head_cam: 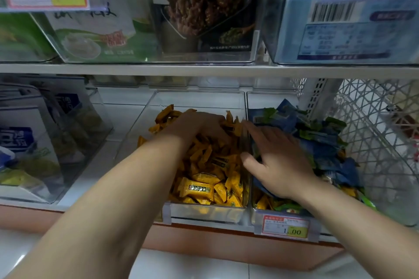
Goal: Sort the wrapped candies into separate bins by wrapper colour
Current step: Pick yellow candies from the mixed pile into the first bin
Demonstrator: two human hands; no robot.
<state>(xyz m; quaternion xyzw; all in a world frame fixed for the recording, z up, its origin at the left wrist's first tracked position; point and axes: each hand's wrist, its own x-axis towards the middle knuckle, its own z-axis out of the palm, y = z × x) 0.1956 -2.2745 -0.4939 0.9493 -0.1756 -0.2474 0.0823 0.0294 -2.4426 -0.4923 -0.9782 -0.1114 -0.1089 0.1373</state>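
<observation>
Left hand point(199, 125) curled into yellow candies point(199, 188), hold not possible to tell; right hand point(280, 163) flat, fingers spread, on blue-green candies point(324, 149); price tag point(285, 229) showing "1.00".

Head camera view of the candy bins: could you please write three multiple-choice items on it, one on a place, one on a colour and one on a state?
1. Where is the left hand? A. Among the yellow candies in the clear bin. B. On a price tag. C. On the floor.
2. What colour are most candies under the right hand? A. Red. B. Blue and green. C. Black.
3. How are the right hand's fingers? A. Clenched. B. Pinching a tag. C. Stretched out.
Key: 1 A, it is sunk into the yellow pile; 2 B, blue and green candies surround that hand; 3 C, they lie straight and spread.
</observation>
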